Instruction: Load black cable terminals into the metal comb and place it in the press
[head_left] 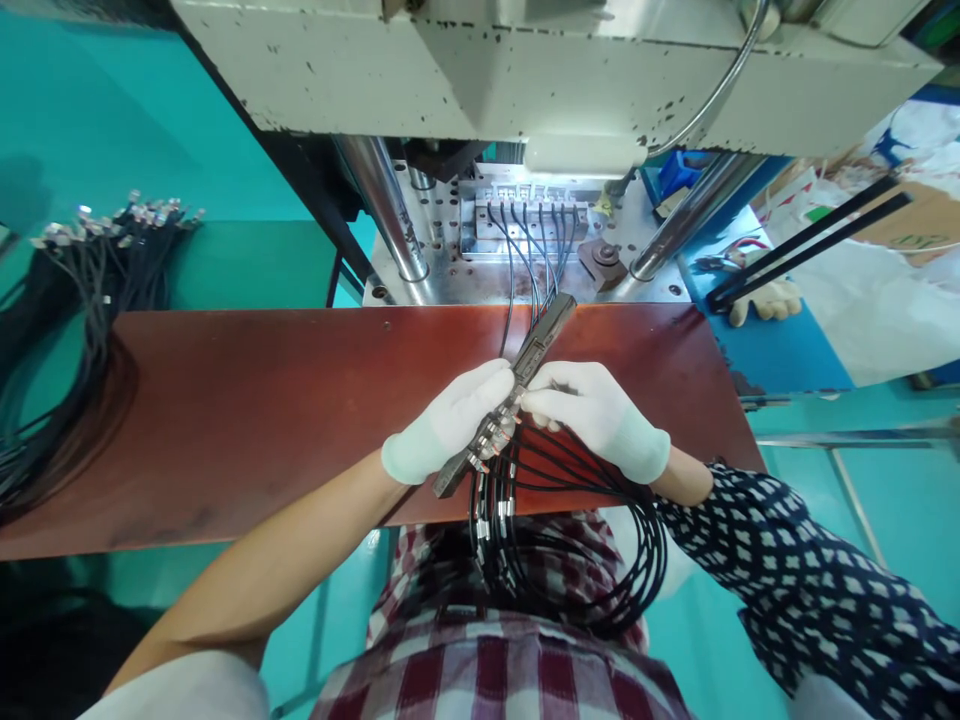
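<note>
1. Two gloved hands are meeting over the near edge of the brown board (225, 420), close together. The left hand (442, 425) is closing its fingers around the lower part of a dark metal bar (510, 395); the right hand (600, 415) is pinching the same bar just beside it, fingertips nearly touching those of the left.
2. The bar is lying tilted, its low end toward the person and its high end pointing at the machine. Several metal-tipped ends are sitting in the bar at its lower part.
3. A bundle of black cables (570, 540) is hanging from the bar and looping down over the checked cloth (495, 670) on the person's lap.
4. Judgement: the bar is best kept steady with the left hand while the right hand is seating each tip squarely; loose loops could tug a tip out of its place.
5. Farther on, more cables (536, 250) are running into a metal fixture (525, 215) on the machine bed (450, 285), between two steel columns (386, 205).
6. Far left, a pile of spare cables (82, 290) is resting with its tips fanned upward. Far right, a loose glove (769, 298) is lying on the blue surface (787, 350).
</note>
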